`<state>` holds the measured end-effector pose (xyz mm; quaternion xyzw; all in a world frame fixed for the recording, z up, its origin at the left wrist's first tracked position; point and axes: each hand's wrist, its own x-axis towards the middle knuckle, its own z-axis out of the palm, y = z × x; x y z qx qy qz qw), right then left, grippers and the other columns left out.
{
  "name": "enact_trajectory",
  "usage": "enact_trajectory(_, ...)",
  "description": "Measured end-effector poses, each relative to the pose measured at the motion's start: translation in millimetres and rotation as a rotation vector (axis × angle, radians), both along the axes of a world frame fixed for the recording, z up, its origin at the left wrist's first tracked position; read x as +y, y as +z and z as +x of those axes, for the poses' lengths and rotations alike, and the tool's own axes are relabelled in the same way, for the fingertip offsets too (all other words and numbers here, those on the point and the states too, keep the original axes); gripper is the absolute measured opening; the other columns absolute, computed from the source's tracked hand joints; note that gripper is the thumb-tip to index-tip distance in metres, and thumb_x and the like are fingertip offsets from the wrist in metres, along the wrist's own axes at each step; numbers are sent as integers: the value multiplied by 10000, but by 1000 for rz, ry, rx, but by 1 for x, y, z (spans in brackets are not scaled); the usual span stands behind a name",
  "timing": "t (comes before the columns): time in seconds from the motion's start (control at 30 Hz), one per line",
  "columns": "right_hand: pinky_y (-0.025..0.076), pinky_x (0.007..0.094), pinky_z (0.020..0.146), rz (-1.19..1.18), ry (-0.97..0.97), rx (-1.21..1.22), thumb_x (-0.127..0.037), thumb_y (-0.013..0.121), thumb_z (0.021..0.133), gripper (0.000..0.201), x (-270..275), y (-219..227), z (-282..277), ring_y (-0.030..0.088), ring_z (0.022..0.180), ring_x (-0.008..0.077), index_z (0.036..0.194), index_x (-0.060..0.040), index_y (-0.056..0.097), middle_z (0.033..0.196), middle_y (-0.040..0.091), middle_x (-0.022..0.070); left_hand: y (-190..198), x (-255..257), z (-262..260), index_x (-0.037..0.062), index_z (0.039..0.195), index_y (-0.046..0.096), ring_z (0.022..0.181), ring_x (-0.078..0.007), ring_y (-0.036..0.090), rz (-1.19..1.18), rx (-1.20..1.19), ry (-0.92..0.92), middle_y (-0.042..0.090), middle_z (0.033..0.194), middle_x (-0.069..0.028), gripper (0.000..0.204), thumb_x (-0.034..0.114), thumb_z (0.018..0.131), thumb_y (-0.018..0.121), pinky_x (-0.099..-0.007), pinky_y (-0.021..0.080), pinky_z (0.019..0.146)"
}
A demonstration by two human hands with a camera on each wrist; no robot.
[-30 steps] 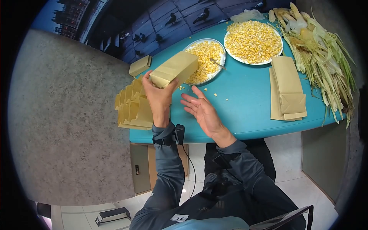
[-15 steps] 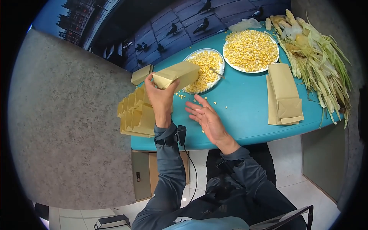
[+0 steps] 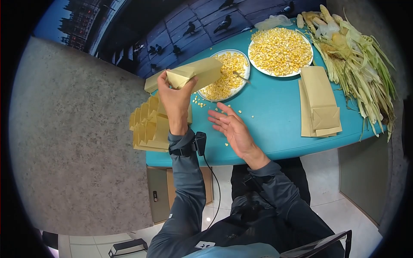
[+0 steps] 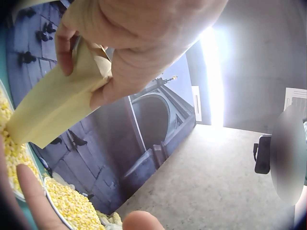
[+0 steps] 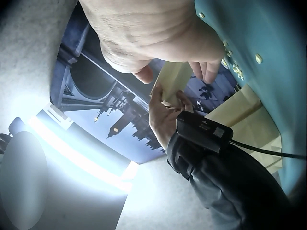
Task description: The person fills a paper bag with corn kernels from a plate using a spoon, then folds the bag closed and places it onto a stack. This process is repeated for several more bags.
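My left hand (image 3: pixel 175 103) grips one end of a tan paper bag (image 3: pixel 200 73), thumb on one side and fingers on the other. The bag slants away from the hand, its far end overlapping the corn kernels on the smaller plate (image 3: pixel 235 91). In the left wrist view, that end of the bag (image 4: pixel 57 105) comes right down at the kernels. My right hand (image 3: pixel 235 132) hovers before the plate, palm turned up and fingers spread, holding nothing. A spoon (image 3: pixel 241 77) lies on the plate with its handle over the rim.
A larger plate (image 3: pixel 279 75) heaped with kernels stands at the back. Flat paper bags (image 3: pixel 320 101) are stacked at right, beside corn husks (image 3: pixel 359 77). Several opened bags (image 3: pixel 150 129) stand at the table's left edge; another bag (image 3: pixel 151 85) lies behind them. Loose kernels (image 3: pixel 200 103) dot the table.
The left hand and its bag have shifted slightly farther back, uncovering more loose kernels by the plate. My right hand keeps its spread pose. The head view has shifted a little.
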<state>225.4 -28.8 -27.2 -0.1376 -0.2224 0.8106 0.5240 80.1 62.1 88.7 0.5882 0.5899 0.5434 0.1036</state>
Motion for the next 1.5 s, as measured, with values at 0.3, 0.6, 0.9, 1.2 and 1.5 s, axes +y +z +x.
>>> enact_trajectory(0.3, 377, 441, 1227, -11, -3, 6, -282, 500, 1072, 709, 1, -2, 0, 518, 1463, 324, 1678, 13, 283, 1614, 496, 260, 11, -3, 0, -46, 1388, 531, 1069, -183, 704, 15, 47, -13, 716, 1192, -131, 726, 76, 804, 946, -294, 572, 920)
enact_trajectory(0.6, 383, 440, 1219, -10, -1, -1, -290, 506, 1070, 702, 0, 0, 0, 527, 1458, 321, 1673, 7, 302, 1607, 509, 251, 18, -4, 0, -54, 1374, 513, 1105, -222, 695, -65, 84, -27, 687, 1230, -167, 743, 114, 788, 939, -337, 580, 941)
enact_trajectory(0.9, 390, 436, 1211, -10, 8, 10, -292, 520, 1071, 702, -1, 0, -1, 535, 1447, 317, 1667, 14, 312, 1599, 516, 249, 23, -11, -7, -51, 1397, 522, 1069, -197, 717, 30, 85, -20, 716, 1210, -160, 737, 97, 812, 945, -300, 586, 896)
enact_trajectory(1.2, 393, 426, 1207, -10, 12, -4, -280, 507, 1073, 674, -4, 0, 0, 535, 1448, 307, 1659, 6, 337, 1600, 520, 239, 13, -12, -11, -68, 1397, 527, 1116, -246, 693, -63, 132, -14, 687, 1237, -187, 817, 184, 754, 963, -358, 573, 955)
enact_trajectory(1.5, 381, 457, 1222, 8, 11, 23, -298, 548, 1064, 688, -2, -5, 1, 520, 1456, 324, 1648, 11, 357, 1588, 520, 225, 24, -16, -12, -73, 1418, 525, 1075, -217, 716, -4, 247, 30, 719, 1211, -170, 807, 143, 782, 972, -319, 588, 908)
